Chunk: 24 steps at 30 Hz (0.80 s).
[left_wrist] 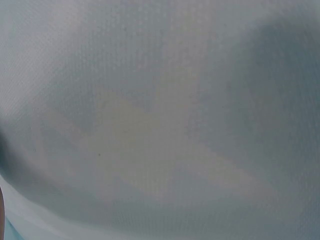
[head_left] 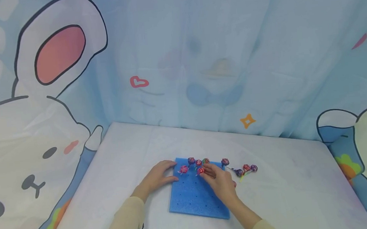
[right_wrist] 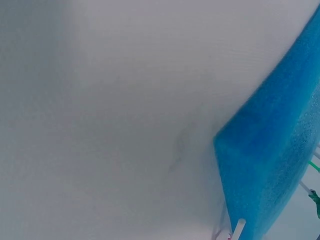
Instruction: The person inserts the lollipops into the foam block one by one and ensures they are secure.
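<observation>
Blue foam board (head_left: 195, 197) between both hands, left hand (head_left: 157, 176) flat on its edge, right hand (head_left: 220, 182) pinching a red lollipop (head_left: 201, 170)

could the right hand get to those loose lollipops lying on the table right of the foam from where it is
Probably yes. The right hand rests on the blue foam block, pinching a red lollipop, and the loose lollipops lie on the white table just to its right with nothing between; it would need to let go first.

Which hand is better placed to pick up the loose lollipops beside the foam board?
Probably the right hand: the loose lollipops lie on its side, while the left hand rests on the foam board.
</observation>
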Each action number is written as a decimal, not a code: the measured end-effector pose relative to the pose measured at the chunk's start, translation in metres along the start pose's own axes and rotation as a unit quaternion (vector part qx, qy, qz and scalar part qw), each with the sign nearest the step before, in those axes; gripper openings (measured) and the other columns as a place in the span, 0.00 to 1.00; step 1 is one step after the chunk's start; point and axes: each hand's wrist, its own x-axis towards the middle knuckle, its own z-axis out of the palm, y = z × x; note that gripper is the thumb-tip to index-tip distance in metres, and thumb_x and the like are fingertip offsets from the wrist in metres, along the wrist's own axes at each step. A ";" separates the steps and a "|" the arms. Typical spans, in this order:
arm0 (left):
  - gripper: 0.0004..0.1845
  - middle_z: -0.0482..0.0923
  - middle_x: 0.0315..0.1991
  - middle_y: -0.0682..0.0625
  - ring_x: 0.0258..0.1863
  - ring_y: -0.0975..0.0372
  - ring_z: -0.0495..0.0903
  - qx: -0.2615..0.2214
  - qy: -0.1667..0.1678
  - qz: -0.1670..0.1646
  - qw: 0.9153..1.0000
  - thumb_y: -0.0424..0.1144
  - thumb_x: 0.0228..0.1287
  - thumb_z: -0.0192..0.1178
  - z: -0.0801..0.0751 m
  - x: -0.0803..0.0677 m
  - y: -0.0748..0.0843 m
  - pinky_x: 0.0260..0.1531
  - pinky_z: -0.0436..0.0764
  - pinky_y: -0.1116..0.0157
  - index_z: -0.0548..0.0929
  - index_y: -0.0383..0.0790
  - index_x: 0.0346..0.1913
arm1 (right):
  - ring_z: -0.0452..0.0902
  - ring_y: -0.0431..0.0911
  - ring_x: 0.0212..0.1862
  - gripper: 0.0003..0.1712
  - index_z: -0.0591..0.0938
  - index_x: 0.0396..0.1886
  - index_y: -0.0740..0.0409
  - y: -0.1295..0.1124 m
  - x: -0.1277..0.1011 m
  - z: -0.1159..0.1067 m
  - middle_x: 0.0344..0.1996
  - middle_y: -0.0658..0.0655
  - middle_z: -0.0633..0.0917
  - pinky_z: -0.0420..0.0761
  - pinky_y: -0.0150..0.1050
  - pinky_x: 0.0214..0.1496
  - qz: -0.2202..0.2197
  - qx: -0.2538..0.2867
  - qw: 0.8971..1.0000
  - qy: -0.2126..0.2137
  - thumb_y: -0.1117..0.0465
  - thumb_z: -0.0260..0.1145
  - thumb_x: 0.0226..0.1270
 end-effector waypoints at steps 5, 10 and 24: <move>0.33 0.72 0.66 0.46 0.69 0.52 0.65 -0.005 0.001 0.002 1.000 0.54 0.62 0.66 0.000 0.000 0.000 0.70 0.64 0.53 0.73 0.43 0.67 | 0.85 0.50 0.49 0.22 0.81 0.54 0.61 0.000 -0.001 0.001 0.47 0.59 0.87 0.84 0.38 0.47 0.017 0.009 1.000 -0.002 0.64 0.72 0.60; 0.34 0.71 0.66 0.46 0.69 0.52 0.65 -0.004 -0.002 -0.004 1.000 0.54 0.62 0.66 0.000 0.000 0.002 0.70 0.63 0.54 0.73 0.43 0.67 | 0.83 0.49 0.52 0.23 0.80 0.58 0.60 -0.001 -0.003 -0.002 0.51 0.59 0.85 0.83 0.38 0.50 0.024 0.023 0.999 -0.005 0.62 0.71 0.62; 0.33 0.71 0.66 0.47 0.69 0.52 0.65 -0.004 -0.005 -0.008 1.000 0.52 0.62 0.66 -0.002 -0.001 0.005 0.70 0.63 0.53 0.73 0.43 0.67 | 0.82 0.48 0.54 0.17 0.82 0.56 0.55 0.004 -0.016 -0.035 0.52 0.54 0.85 0.83 0.39 0.52 0.048 -0.010 0.999 0.001 0.58 0.66 0.69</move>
